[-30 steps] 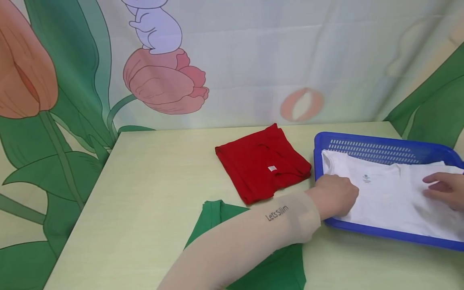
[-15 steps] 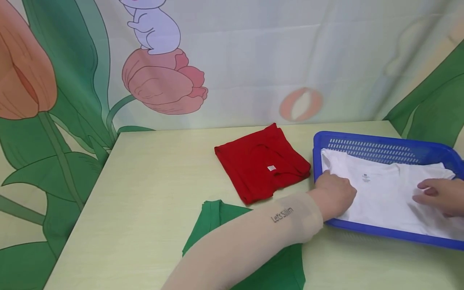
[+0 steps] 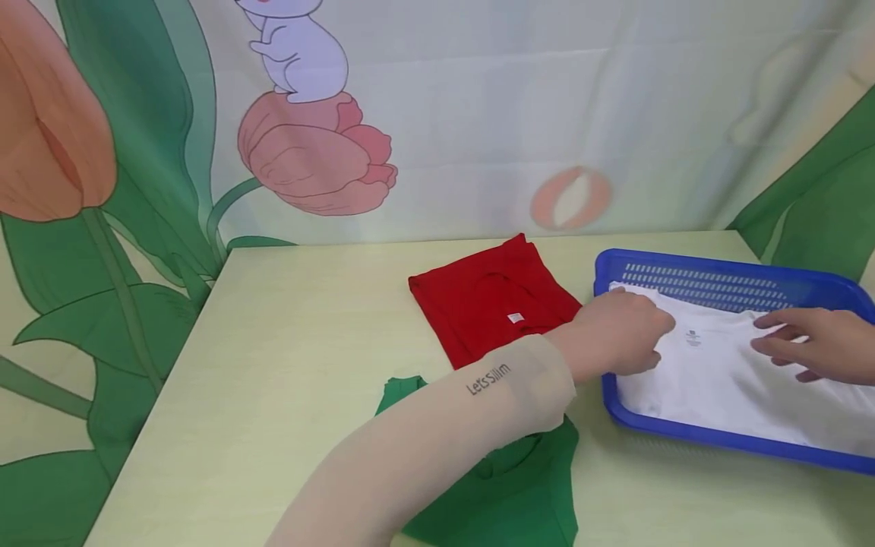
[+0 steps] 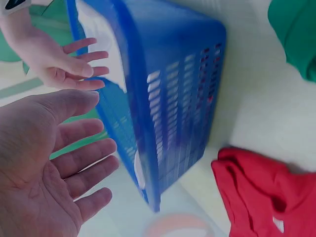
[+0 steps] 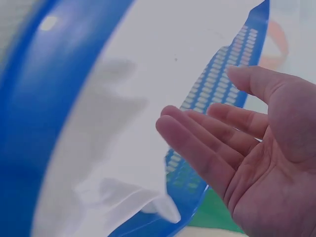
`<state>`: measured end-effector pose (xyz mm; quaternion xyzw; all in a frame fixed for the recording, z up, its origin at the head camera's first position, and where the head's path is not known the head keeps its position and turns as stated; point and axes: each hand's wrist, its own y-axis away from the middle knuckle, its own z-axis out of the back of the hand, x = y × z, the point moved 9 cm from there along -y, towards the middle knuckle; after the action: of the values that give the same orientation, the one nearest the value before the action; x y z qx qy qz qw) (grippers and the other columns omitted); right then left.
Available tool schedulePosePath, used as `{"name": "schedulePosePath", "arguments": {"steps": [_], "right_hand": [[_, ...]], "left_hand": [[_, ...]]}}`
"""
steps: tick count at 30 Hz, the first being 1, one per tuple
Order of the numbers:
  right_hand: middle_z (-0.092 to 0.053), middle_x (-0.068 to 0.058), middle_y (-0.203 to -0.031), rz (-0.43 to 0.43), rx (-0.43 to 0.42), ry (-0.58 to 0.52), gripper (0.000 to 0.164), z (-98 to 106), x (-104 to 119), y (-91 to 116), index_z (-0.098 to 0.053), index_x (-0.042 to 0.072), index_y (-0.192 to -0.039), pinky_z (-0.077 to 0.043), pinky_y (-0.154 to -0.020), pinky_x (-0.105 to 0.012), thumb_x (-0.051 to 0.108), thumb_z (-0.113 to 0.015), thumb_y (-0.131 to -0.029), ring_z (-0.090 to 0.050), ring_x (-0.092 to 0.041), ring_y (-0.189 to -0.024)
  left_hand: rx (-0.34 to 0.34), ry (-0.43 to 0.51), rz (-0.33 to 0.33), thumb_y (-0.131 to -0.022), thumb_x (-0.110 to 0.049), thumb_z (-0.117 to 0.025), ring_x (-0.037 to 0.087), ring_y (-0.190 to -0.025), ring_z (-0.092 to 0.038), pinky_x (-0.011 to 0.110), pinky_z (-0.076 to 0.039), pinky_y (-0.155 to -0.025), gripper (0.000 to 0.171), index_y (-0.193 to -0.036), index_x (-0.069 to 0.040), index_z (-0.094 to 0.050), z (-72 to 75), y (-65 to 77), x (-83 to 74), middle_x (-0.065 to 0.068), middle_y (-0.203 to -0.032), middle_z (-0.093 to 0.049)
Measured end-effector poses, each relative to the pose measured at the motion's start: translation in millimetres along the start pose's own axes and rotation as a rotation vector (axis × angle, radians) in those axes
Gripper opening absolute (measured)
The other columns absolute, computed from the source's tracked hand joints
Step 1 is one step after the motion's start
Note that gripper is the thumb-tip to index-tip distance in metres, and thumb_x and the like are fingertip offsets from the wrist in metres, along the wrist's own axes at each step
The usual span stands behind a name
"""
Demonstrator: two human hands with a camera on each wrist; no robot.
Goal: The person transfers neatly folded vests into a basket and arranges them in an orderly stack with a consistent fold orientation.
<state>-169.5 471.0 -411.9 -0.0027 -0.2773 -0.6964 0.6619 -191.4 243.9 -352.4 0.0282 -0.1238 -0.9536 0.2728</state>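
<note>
A white folded T-shirt (image 3: 718,387) lies flat inside a blue plastic basket (image 3: 731,446). My left hand (image 3: 618,330) is over the basket's left rim, and the left wrist view shows its fingers (image 4: 91,153) spread and holding nothing. Above the right part of the white T-shirt is my right hand (image 3: 823,342), palm visible in the right wrist view, its relaxed fingers (image 5: 197,148) clear of the cloth there. The left forearm, in a beige sleeve (image 3: 437,441), crosses over a green T-shirt (image 3: 526,494) and hides part of it.
A red folded T-shirt (image 3: 472,304) with a small white label lies on the pale table (image 3: 307,327), left of the basket. Behind the table hangs a curtain (image 3: 465,114) printed with tulips and a white animal.
My left hand has lifted off the T-shirt's left side and moved up and slightly left, its fingers loosening. The right hand has moved left over the T-shirt.
</note>
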Motion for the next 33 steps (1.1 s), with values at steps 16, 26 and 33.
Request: {"name": "schedulePosePath", "arguments": {"steps": [16, 26, 33], "right_hand": [[-0.073, -0.029, -0.117, 0.143, -0.114, -0.020, 0.050, 24.9, 95.3, -8.6, -0.053, -0.014, -0.141, -0.066, -0.068, -0.037, 0.022, -0.064, -0.109, -0.078, -0.031, -0.091], [-0.072, -0.030, -0.122, 0.196, -0.130, -0.042, 0.048, 34.8, 137.4, -21.5, -0.053, -0.012, -0.145, -0.066, -0.071, -0.037, 0.018, -0.064, -0.109, -0.077, -0.036, -0.100], [-0.073, -0.026, -0.123, 0.282, -0.138, -0.061, 0.047, 40.2, 168.4, -27.9, -0.057, -0.007, -0.145, -0.066, -0.070, -0.034, 0.021, -0.066, -0.108, -0.077, -0.029, -0.098]], "left_hand": [[-0.087, 0.145, 0.121, -0.104, -0.039, -0.068, 0.012, -0.134, -0.059, 0.025, -0.052, -0.106, 0.056, -0.156, -0.025, -0.056, 31.6, 48.6, 85.3, -0.006, -0.150, -0.062], [-0.113, 0.232, 0.185, -0.105, -0.031, -0.068, 0.021, -0.137, -0.057, 0.033, -0.051, -0.110, 0.053, -0.155, -0.015, -0.056, 30.2, 83.3, 139.8, 0.002, -0.150, -0.061], [-0.114, 0.242, 0.226, -0.104, -0.031, -0.070, 0.024, -0.140, -0.055, 0.035, -0.048, -0.115, 0.055, -0.154, -0.013, -0.056, 26.0, 99.8, 166.7, 0.005, -0.150, -0.060]]}}
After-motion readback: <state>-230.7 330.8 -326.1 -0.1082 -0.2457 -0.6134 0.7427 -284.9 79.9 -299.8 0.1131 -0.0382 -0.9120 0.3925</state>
